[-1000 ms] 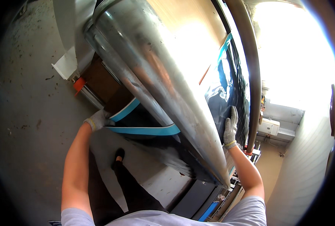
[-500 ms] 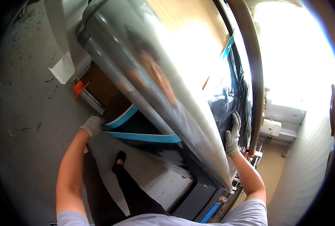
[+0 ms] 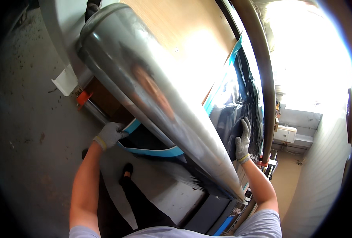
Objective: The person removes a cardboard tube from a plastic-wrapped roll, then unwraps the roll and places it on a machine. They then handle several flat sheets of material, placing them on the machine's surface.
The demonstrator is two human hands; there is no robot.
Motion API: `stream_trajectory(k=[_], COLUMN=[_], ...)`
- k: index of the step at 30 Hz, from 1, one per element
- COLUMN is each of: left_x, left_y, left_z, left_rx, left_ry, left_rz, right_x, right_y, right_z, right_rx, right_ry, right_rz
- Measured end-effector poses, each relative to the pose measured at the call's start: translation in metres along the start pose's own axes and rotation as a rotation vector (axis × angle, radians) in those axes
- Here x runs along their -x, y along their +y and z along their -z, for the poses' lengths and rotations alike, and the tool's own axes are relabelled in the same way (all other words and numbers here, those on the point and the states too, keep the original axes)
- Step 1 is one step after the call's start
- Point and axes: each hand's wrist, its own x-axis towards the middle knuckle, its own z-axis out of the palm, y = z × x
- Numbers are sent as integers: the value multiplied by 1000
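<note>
A long, shiny metal roller runs diagonally through the middle. Black film passes beneath it, with a blue tape strip along its edge. Just left of the roller, my left hand, in a grey knitted glove, is closed on the corner of this taped film; its fingertips are partly hidden. On the roller's other side, my gloved right hand lies flat with fingers stretched on wrinkled, glossy black film. Another blue tape strip edges that film beside a pale wooden board.
A brown roll or tube curves along the right of the film. Low on the left, a thin metal bar carries an orange collar near a white flap. A white box is on the right. My legs stand on grey floor.
My left hand has moved right, toward the roller, bringing the taped film corner with it. More blue tape shows beside the wooden board. My right hand stays nearly in place.
</note>
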Motion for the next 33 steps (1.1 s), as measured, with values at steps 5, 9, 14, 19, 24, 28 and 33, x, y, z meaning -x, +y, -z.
stream_trajectory(k=[5,9,14,19,24,28,33], left_x=[-3,-16,9,79,81,35,4], left_y=[36,-5,-11,41,338,494,531], left_z=[8,0,12,164,266,278,291], left_rx=[-79,20,-315,106,62,-779,-1329], left_ry=[-38,-27,301,989,1135,1030,711], left_rz=[87,26,-47,-69,-586,-937,-781], right_x=[-7,-13,-14,2,0,-9,-5], right_y=[9,2,-3,-1,-1,-7,-5], right_z=[2,3,7,14,20,29,26], right_rx=[16,20,95,185,140,127,88], right_ry=[12,45,127,209,220,218,200], right_rz=[-10,17,-2,-68,-55,-56,-121])
